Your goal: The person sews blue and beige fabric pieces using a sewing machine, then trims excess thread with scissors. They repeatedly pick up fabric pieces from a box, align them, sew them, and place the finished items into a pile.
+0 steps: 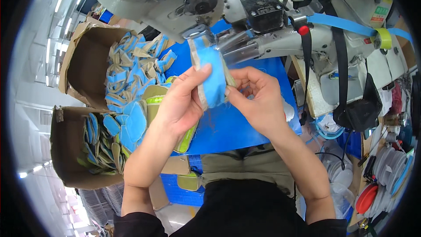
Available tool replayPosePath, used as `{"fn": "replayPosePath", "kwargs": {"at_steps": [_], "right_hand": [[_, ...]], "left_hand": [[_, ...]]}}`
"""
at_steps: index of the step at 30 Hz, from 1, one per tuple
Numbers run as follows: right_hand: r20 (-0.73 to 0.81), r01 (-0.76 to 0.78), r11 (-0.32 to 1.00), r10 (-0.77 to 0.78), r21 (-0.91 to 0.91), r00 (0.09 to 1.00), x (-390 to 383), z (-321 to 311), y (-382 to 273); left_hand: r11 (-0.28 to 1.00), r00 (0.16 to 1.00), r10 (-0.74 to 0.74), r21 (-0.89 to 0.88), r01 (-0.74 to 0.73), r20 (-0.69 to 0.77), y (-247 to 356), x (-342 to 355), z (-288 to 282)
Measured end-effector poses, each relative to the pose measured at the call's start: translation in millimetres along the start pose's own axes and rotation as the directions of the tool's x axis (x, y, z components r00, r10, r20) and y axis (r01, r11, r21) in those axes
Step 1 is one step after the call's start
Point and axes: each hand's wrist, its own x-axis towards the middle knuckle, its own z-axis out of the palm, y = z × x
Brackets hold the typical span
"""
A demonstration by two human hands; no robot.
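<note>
While two cardboard boxes (74, 149) sit left, both hands' fingers (199, 77) pinch one blue fabric piece (213, 77).

A sewing workshop is shown: an industrial sewing machine (263, 22) is mounted over a blue work mat (237, 123), w/ cardboard boxes (74, 149) filled w/ cut blue fabric pieces (131, 74), and thread spools (386, 166) stacked nearby.

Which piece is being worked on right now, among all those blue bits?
Find the grey sewing machine above the blue mat. Just below its needle, the blue fabric piece with beige edging stands upright, pinched between left hand and right hand; the others lie in boxes.
</note>
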Motion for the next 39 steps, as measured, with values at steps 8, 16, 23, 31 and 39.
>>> {"fn": "replayPosePath", "kwargs": {"at_steps": [8, 16, 23, 31, 39], "right_hand": [[-0.021, -0.003, 1.000, 0.004, 0.026, 1.000, -3.0, 4.4, 0.9], [-0.028, -0.024, 0.995, 0.027, 0.102, 0.999, 19.7, 10.8, -0.9], [-0.042, 0.124, 0.969, -0.136, -0.212, 0.990, 19.7, 7.2, -0.5], [0.050, 0.410, 0.823, -0.427, -0.393, 0.903, 25.2, -3.6, 7.0], [0.010, 0.411, 0.817, -0.446, -0.405, 0.895, 24.7, -1.0, 13.6]], "left_hand": [[0.988, 0.995, 0.058, 0.135, -0.069, 0.083, -3.7, 7.4, -6.3], [0.989, 0.997, 0.004, 0.145, -0.015, 0.078, 19.8, 24.6, -3.9], [0.811, 0.912, 0.375, 0.418, -0.410, 0.168, -12.0, 13.5, -21.6], [0.923, 0.950, 0.222, 0.266, -0.277, 0.218, -4.6, 12.9, -25.7], [0.989, 0.984, 0.056, 0.127, -0.078, 0.167, -4.2, 10.0, -18.9]]}}
